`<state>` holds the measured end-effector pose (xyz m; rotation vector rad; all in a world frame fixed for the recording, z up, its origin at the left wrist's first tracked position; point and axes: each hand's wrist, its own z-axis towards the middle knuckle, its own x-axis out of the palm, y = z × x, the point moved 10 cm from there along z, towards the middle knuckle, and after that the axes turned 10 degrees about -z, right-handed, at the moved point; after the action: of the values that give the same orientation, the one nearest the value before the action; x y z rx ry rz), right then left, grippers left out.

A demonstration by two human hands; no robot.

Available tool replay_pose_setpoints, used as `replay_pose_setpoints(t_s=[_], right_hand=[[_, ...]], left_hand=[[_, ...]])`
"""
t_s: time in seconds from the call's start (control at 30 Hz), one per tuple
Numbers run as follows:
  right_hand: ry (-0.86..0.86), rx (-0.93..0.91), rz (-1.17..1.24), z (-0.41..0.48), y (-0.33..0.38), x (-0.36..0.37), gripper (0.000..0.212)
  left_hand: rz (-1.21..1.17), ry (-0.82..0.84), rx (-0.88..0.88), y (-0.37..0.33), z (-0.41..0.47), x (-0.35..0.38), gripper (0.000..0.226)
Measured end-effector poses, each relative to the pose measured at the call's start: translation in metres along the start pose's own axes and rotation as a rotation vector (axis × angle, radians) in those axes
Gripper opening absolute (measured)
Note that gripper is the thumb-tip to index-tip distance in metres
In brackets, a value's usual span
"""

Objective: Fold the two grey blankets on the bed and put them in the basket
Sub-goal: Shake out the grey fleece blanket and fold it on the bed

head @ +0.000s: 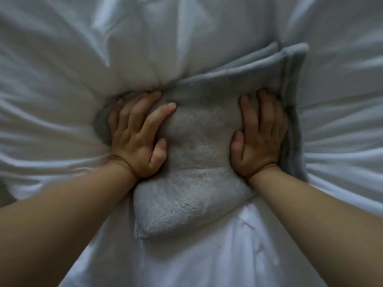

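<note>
A grey fleecy blanket (199, 154) lies folded into a thick stack in the middle of the white bed. Several layered edges show along its far and right sides. My left hand (138, 137) presses down on the stack's left side with fingers spread and fairly straight. On the right side my right hand (259, 137) presses the stack down, fingers reaching toward the layered right edge. Both hands sink into the soft bedding. A second blanket and a basket are not in view.
The white duvet (62, 79) fills the view, puffed and creased around the pressed blanket. A dark strip at the far left edge (4, 191) may be the floor beside the bed.
</note>
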<state>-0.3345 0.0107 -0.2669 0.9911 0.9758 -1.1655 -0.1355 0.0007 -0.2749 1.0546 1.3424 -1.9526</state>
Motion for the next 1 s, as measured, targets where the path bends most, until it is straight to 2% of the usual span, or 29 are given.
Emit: replay_pose_setpoints(t_s=[0.43, 0.53, 0.7, 0.8, 0.87, 0.97, 1.0], right_hand=[[-0.02, -0.001, -0.057, -0.001, -0.002, 0.001, 0.056], [0.067, 0.048, -0.067, 0.004, -0.001, -0.005, 0.06], [0.279, 0.129, -0.119, 0.012, 0.013, -0.031, 0.066], [0.318, 0.152, -0.031, 0.01, 0.015, -0.057, 0.065], [0.297, 0.224, 0.067, 0.006, -0.002, -0.074, 0.06], [0.406, 0.592, 0.222, -0.011, -0.059, -0.074, 0.06], [0.487, 0.733, 0.326, -0.02, -0.075, -0.067, 0.061]], left_hand=[[0.004, -0.025, 0.003, -0.003, 0.001, -0.007, 0.055], [-0.006, 0.046, -0.08, -0.009, 0.001, -0.02, 0.058], [-0.075, 0.279, -0.243, -0.03, 0.0, -0.051, 0.069], [-0.189, 0.184, -0.451, -0.037, -0.028, -0.081, 0.076], [-0.323, 0.105, -0.722, -0.032, -0.062, -0.093, 0.087], [-0.583, -0.016, -1.254, -0.008, -0.114, -0.089, 0.085], [-0.62, -0.019, -1.323, -0.004, -0.118, -0.086, 0.078]])
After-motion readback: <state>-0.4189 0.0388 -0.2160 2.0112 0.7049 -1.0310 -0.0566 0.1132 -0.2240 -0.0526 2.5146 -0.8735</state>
